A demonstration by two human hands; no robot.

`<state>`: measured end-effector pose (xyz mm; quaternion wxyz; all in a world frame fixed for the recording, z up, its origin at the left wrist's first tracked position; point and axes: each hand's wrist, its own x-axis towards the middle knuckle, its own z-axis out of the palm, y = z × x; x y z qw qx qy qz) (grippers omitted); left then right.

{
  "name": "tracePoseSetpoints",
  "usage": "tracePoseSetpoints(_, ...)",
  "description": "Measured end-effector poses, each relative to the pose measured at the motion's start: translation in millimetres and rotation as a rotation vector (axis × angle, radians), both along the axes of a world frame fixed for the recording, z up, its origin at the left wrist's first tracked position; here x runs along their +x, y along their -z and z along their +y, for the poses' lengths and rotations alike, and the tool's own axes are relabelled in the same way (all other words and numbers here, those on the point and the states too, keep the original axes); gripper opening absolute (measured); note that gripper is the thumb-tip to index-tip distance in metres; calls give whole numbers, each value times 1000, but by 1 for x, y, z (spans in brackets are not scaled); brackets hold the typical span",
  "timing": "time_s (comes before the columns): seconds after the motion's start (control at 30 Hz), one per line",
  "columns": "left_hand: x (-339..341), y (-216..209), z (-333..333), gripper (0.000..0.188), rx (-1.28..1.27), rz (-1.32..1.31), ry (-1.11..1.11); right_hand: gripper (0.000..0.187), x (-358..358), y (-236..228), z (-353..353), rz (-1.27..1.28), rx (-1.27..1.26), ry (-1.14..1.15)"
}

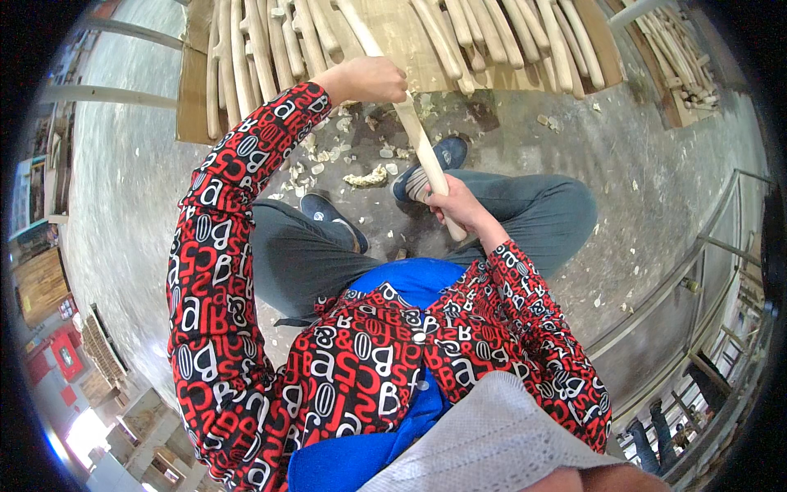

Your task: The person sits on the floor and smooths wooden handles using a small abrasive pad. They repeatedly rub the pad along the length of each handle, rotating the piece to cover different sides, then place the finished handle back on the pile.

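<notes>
A long, pale wooden handle (pixel 420 141) slants from the far pile down toward my lap. My left hand (pixel 365 79) is closed over it partway up, back of the hand toward me; whether anything else is inside that fist is hidden. Lower down, near the handle's close end, the fingers of my right hand (pixel 459 203) wrap round the wood. Beyond my left hand, the handle's upper part (pixel 358 27) reaches up among similar wooden handles (pixel 479 37) lying side by side on brown cardboard (pixel 385 41).
Pale shavings and scraps (pixel 366 177) litter the concrete floor (pixel 566 131) between and beyond my shoes (pixel 328 217). More wooden pieces (pixel 676 66) are stacked at the far right. Metal rails (pixel 697 246) run along the right side, and metal bars (pixel 115 94) stand at the far left.
</notes>
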<state>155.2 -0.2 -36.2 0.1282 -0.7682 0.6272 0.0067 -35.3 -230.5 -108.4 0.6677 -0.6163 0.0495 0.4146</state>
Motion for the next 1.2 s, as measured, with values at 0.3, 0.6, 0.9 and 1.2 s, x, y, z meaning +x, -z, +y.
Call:
tracePoseSetpoints(0.3, -5, 5, 3, 8, -105, -32, 5, 20, 0, 0, 1, 57, 20, 2)
tracePoseSetpoints(0.6, -10, 4, -28, 17, -1352, 484, -823, 23, 0, 4, 4, 29, -4, -2)
tracePoseSetpoints(0.9, -94, 55, 17, 15, -1924, 1466, -1323, 25, -3, 10, 10, 56, 48, 61)
tracePoseSetpoints(1.2, -121, 97, -1, 25, -1681, 1190, -1405, 32, -5, 18, 19, -128, -137, 120)
